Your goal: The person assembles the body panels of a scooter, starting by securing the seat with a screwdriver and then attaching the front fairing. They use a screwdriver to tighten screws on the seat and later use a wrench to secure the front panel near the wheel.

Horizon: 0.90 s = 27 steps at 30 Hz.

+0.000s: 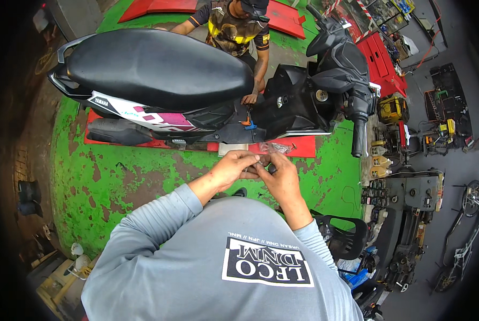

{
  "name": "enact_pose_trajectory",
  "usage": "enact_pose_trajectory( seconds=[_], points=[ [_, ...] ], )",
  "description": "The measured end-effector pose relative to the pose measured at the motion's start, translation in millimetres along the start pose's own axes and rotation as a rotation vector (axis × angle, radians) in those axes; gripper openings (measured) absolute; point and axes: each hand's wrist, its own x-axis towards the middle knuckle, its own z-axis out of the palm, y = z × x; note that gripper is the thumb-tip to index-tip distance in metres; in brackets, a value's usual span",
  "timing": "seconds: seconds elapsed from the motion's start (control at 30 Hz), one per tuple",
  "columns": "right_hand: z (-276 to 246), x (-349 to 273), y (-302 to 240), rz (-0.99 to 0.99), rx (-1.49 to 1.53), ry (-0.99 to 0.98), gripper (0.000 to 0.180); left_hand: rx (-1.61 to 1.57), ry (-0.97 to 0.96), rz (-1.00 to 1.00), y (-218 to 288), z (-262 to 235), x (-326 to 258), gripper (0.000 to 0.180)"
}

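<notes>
Before the near edge of the red platform [305, 147], the left hand [230, 170] and the right hand [280, 181] meet, fingers bent close together; whether they grip something, I cannot tell. Near this edge lies a clear plastic bag [276, 147], beside the scooter [162, 67].

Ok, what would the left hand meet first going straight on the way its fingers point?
Most likely the right hand, close ahead of the left hand; whether they touch is unclear.

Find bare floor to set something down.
Green floor looks mostly bare between scooter and left sleeve, and between right hand and bottles. Crowded: the red platform, with a clear bag, and the footboard, where tools lie by a co-worker's hand.
</notes>
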Motion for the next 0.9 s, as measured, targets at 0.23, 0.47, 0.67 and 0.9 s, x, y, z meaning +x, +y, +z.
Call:
enact_pose_trajectory(
  seconds=[0.23, 0.47, 0.67, 0.9],
  points=[
    [11.0, -7.3, -5.3, 0.052, 0.009, -0.042, 0.017, 0.076, 0.010, -0.027, -8.2, -13.0, -6.3, 0.029],
    [27.2, -21.6, 0.9, 0.043, -0.052, -0.105, 0.023, 0.019, -0.005, -0.051, -27.1, -25.5, -12.8, 0.028],
    [40.0, -31.5, 3.5, 0.125, -0.045, -0.176, 0.031, -0.040, 0.072, -0.123, -48.6, -40.5, -14.5, 0.029],
    [23.7, -34.8, 3.3, -0.023, 0.289, 0.105, 0.039, 0.076, 0.284, -0.137, -37.1, -56.8, -30.2, 0.027]
  ],
)
